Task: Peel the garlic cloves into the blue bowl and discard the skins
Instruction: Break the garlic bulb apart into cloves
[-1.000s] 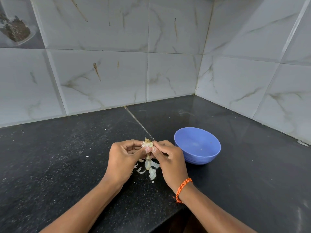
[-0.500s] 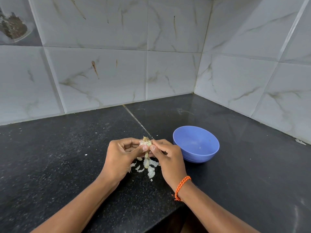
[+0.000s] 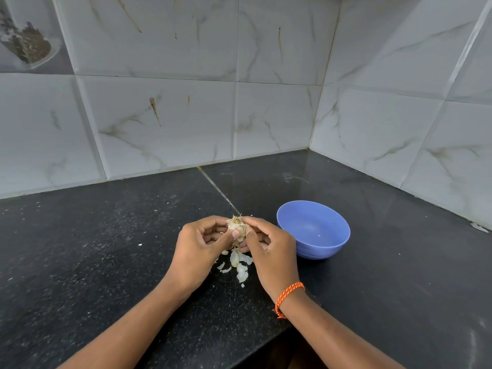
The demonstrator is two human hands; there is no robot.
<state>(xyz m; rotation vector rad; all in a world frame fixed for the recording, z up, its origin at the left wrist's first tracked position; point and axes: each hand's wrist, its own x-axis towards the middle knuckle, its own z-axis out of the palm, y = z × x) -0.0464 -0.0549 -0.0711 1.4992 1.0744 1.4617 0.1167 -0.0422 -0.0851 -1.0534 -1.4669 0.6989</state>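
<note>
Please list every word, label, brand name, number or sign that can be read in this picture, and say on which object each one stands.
None: no readable text shows anywhere.
blue bowl: plain, no label or mark.
garlic bulb, held between the left hand and right hand: no sticker.
orange wrist cord: plain braid.
wall tiles: only veins and stains; the picture tile at upper left shows no lettering.

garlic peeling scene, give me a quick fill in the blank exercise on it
1. Both hands hold the garlic bulb with its rooty end pointing ____.
2. The blue bowl stands beside the ____ hand.
3. The loose skins lie on the ____, not in the bowl.
4. The orange band is on the ____ wrist.

Missing words: up; right; countertop; right
</note>
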